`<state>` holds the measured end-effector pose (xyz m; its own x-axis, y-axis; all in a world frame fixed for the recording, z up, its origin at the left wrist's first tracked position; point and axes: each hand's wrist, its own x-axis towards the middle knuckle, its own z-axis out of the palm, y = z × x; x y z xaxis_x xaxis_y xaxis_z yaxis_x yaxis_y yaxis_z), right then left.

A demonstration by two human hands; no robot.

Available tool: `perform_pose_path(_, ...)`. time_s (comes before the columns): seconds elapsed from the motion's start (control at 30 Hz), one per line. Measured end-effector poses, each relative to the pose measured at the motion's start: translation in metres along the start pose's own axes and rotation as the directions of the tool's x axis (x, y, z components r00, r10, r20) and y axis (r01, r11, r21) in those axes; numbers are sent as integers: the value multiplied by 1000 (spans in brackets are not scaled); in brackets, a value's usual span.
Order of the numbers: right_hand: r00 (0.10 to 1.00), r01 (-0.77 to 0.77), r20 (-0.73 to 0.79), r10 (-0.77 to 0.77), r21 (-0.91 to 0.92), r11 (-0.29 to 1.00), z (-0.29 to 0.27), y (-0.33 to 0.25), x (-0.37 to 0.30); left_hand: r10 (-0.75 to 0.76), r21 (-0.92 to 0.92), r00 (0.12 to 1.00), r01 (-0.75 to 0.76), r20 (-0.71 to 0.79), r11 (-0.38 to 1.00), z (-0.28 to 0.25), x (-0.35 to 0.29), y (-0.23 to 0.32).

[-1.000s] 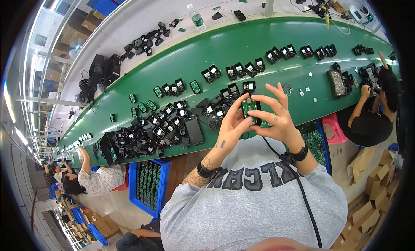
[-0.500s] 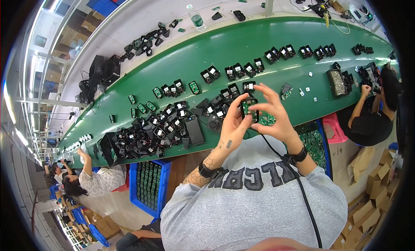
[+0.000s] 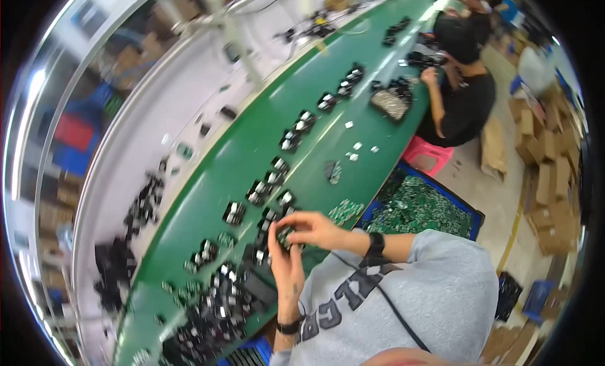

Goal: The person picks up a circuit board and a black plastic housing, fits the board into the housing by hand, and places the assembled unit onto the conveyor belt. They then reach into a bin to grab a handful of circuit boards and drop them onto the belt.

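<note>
Between my hands is a small black housing with a green circuit board (image 3: 285, 237) in it. My left hand (image 3: 287, 265) grips it from the near left side, fingers pointing up. From the right my right hand (image 3: 315, 230) reaches over it, fingers curled onto the board; the exact fingertip contact is blurred. Just beyond, more black housings (image 3: 271, 216) stand on the green bench. To the left of my hands lies a large pile of black housings (image 3: 217, 297) with wires and white parts. Loose green circuit boards (image 3: 345, 211) lie right of my right hand.
Rows of black housings (image 3: 302, 121) run along the green bench (image 3: 252, 145). A blue bin of circuit boards (image 3: 463, 208) stands at the bench's near edge, beside a pink stool (image 3: 428, 157). A co-worker in black (image 3: 469, 101) sits farther right. Cardboard boxes (image 3: 548, 196) are stacked behind.
My view has turned to the right, so the bench now slants up to the right and motion blurs it. My right hand's fingers have closed in over the housing, which my left hand still holds.
</note>
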<state>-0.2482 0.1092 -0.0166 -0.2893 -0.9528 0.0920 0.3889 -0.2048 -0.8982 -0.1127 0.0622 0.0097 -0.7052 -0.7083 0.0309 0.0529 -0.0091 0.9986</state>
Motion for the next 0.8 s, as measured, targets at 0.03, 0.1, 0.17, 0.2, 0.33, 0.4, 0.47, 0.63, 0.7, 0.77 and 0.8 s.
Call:
perform_pose_path(0.03,1000,2,-2,-2,19,1000,1,-4,-3,-20,-110,1000,21,6,994,3,-2,0)
perform_pose_path(0.1,994,-108,-19,109,20,994,-2,-21,-6,-81,-158,995,88,51,984,7,-1,11)
perform_pose_path(0.17,973,-226,-27,228,44,973,-1,-25,-8,-154,-189,984,168,87,968,6,0,12)
perform_pose_path(0.2,977,-209,-31,210,27,978,-1,-24,-7,-122,-164,990,133,74,978,5,1,6)
perform_pose_path(0.33,995,-100,-17,100,-42,994,0,-23,-2,-9,-74,999,12,38,997,-3,8,-9)
perform_pose_path(0.4,996,-85,-16,84,-56,995,1,-26,1,34,-38,999,-33,32,999,-3,13,-11)
perform_pose_path(0.47,995,-100,-10,100,-102,990,1,-28,5,75,-2,997,-75,27,997,-5,16,-13)
perform_pose_path(0.63,999,-36,-11,35,-171,985,-1,-22,14,-34,-6,998,34,61,999,-19,22,-30)
perform_pose_path(0.7,999,-40,-24,37,-179,983,-2,-19,17,-40,-30,997,42,67,999,-19,30,-30)
perform_pose_path(0.77,975,-214,-61,212,-32,976,-2,-25,21,-49,-56,996,53,75,997,-23,38,-35)
perform_pose_path(0.8,978,-201,-74,197,-48,978,-1,-24,24,22,5,997,-23,73,1000,-27,42,-42)
